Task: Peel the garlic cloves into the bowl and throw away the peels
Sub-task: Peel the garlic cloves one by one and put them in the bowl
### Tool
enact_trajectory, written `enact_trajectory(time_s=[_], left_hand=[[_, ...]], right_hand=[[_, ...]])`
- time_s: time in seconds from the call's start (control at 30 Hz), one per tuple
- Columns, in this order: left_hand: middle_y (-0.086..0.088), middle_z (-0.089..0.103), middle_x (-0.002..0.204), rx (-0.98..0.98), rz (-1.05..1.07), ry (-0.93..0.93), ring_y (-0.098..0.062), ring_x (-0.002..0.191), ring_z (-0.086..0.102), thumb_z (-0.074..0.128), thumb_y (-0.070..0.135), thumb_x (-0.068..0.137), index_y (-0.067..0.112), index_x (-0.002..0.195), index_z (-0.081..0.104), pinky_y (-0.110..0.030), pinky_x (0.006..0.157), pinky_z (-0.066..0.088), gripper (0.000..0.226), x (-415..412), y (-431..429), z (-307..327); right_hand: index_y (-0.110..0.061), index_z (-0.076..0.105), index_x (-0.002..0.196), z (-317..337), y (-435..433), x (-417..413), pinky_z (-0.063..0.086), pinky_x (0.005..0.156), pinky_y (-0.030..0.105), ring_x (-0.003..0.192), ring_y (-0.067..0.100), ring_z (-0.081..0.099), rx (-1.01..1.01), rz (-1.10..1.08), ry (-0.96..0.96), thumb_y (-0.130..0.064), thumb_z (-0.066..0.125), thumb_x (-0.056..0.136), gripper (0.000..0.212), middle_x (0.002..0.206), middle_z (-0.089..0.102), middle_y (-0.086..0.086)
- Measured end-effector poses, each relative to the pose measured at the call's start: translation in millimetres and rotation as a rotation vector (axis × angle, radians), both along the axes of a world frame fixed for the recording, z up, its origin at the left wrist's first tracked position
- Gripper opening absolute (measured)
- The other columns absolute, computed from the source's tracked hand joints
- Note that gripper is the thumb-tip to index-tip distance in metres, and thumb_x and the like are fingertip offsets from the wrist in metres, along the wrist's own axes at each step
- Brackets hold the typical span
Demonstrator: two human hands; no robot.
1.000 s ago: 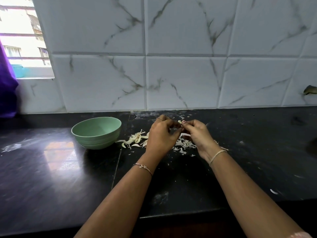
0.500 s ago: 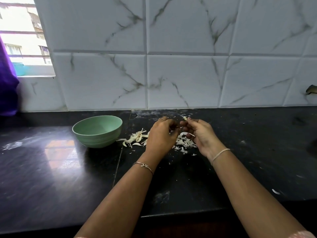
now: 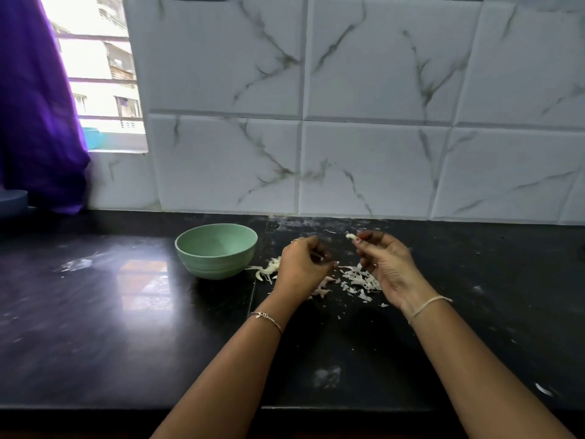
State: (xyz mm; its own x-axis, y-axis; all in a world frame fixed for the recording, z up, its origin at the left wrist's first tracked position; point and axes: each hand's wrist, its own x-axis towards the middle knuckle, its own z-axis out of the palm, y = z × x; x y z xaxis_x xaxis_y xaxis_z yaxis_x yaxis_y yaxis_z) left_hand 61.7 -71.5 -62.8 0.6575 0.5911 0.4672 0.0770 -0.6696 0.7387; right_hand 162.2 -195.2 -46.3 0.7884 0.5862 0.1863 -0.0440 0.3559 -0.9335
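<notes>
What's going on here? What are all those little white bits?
Someone is peeling garlic at a shiny black stone counter. The right hand pinches a small white bit of garlic at its fingertips. The left hand is a little apart from it with its fingers curled, and I cannot tell whether it holds anything. The thin white garlic peels lie scattered on the counter under the hands. The round pale green bowl stands beside them, and no cloves show inside it.

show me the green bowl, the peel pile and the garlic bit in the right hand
green bowl (image 3: 215, 264), head view, outer wall
peel pile (image 3: 361, 279), head view, its middle
garlic bit (image 3: 350, 236), head view, its exposed white end
</notes>
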Motion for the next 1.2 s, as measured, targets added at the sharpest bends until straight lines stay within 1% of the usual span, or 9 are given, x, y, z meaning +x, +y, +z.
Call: enact_trajectory(time_s=[0.13, 0.3, 0.43, 0.53, 0.63, 0.77, 0.9, 1.03, 1.2], left_hand=[[0.008, 0.068, 0.076, 0.002, -0.015, 0.046, -0.006, 0.064, 0.062, 0.082, 0.009, 0.072, 0.024, 0.071, 0.058, -0.019, 0.065, 0.05, 0.029, -27.1, 18.4, 0.7], [-0.001, 0.073, 0.084, 0.062, -0.053, 0.133, -0.006, 0.071, 0.061, 0.083, 0.022, 0.075, 0.014, 0.082, 0.07, -0.016, 0.07, 0.047, 0.017, -53.5, 33.8, -9.4], [-0.007, 0.075, 0.095, 0.013, -0.056, 0.093, -0.014, 0.088, 0.068, 0.073, 0.007, 0.081, 0.006, 0.095, 0.073, -0.019, 0.077, 0.048, 0.014, -57.6, 39.0, -18.4], [-0.01, 0.073, 0.1, -0.075, -0.009, 0.024, -0.017, 0.092, 0.067, 0.064, -0.002, 0.082, 0.003, 0.1, 0.071, -0.022, 0.079, 0.049, 0.02, -57.5, 41.8, -13.8], [-0.009, 0.073, 0.1, -0.181, -0.008, -0.007, -0.014, 0.088, 0.065, 0.065, -0.002, 0.083, 0.004, 0.101, 0.07, -0.025, 0.08, 0.05, 0.02, -56.8, 46.1, -12.2], [-0.009, 0.072, 0.093, -0.385, -0.054, -0.088, -0.02, 0.08, 0.069, 0.063, 0.0, 0.084, 0.014, 0.091, 0.067, -0.034, 0.073, 0.055, 0.016, -53.8, 50.0, -13.1], [-0.01, 0.062, 0.083, -0.835, -0.225, -0.268, -0.005, 0.052, 0.064, 0.049, -0.003, 0.098, 0.002, 0.099, 0.057, -0.017, 0.049, 0.05, 0.009, -55.6, 46.6, -3.7], [-0.004, 0.068, 0.077, -1.001, -0.281, -0.307, -0.009, 0.059, 0.067, 0.047, 0.005, 0.101, 0.009, 0.09, 0.058, -0.025, 0.068, 0.055, 0.016, -55.3, 50.1, -3.0], [-0.006, 0.071, 0.082, -1.076, -0.336, -0.405, -0.014, 0.066, 0.07, 0.048, 0.005, 0.099, 0.007, 0.099, 0.06, -0.026, 0.069, 0.057, 0.012, -51.0, 47.9, -1.1]], right_hand=[[-0.014, 0.064, 0.083, 16.5, 36.7, -27.8, 0.045, 0.061, 0.02, 0.079, 0.008, 0.063, -0.079, 0.058, -0.214, 0.001, 0.072, 0.08, 0.018, 0.086, 0.069, 0.001], [-0.013, 0.063, 0.077, 36.7, 109.3, -69.0, 0.052, 0.067, 0.019, 0.069, 0.007, 0.062, -0.257, 0.121, -0.598, 0.0, 0.075, 0.079, 0.018, 0.074, 0.066, 0.001], [-0.02, 0.066, 0.078, 40.9, 150.4, -77.9, 0.046, 0.068, 0.023, 0.072, 0.01, 0.061, -0.546, 0.081, -0.933, -0.014, 0.077, 0.08, 0.012, 0.073, 0.065, -0.006], [-0.022, 0.07, 0.082, 41.6, 166.2, -78.3, 0.047, 0.072, 0.025, 0.081, 0.012, 0.063, -0.693, 0.098, -1.044, -0.016, 0.072, 0.083, 0.007, 0.076, 0.066, -0.009], [-0.022, 0.075, 0.091, 41.2, 176.0, -76.0, 0.051, 0.084, 0.029, 0.092, 0.013, 0.064, -0.775, 0.128, -1.068, -0.018, 0.067, 0.087, 0.01, 0.094, 0.073, -0.003], [-0.015, 0.076, 0.102, 43.8, 176.4, -73.6, 0.046, 0.083, 0.025, 0.093, 0.011, 0.061, -0.731, 0.17, -1.027, -0.011, 0.06, 0.093, 0.019, 0.098, 0.07, -0.001], [-0.017, 0.071, 0.09, 44.7, 165.3, -62.7, 0.05, 0.087, 0.031, 0.09, 0.013, 0.064, -0.599, 0.157, -0.847, -0.002, 0.051, 0.095, 0.025, 0.087, 0.071, 0.003], [-0.009, 0.065, 0.1, 44.9, 134.1, -46.5, 0.048, 0.064, 0.02, 0.078, 0.014, 0.06, -0.51, 0.186, -0.695, -0.003, 0.043, 0.101, 0.023, 0.089, 0.068, 0.006], [-0.001, 0.061, 0.114, 31.0, 90.8, -26.4, 0.053, 0.077, 0.028, 0.082, 0.019, 0.066, -0.505, 0.254, -0.529, -0.015, 0.046, 0.103, 0.024, 0.092, 0.07, 0.009]])
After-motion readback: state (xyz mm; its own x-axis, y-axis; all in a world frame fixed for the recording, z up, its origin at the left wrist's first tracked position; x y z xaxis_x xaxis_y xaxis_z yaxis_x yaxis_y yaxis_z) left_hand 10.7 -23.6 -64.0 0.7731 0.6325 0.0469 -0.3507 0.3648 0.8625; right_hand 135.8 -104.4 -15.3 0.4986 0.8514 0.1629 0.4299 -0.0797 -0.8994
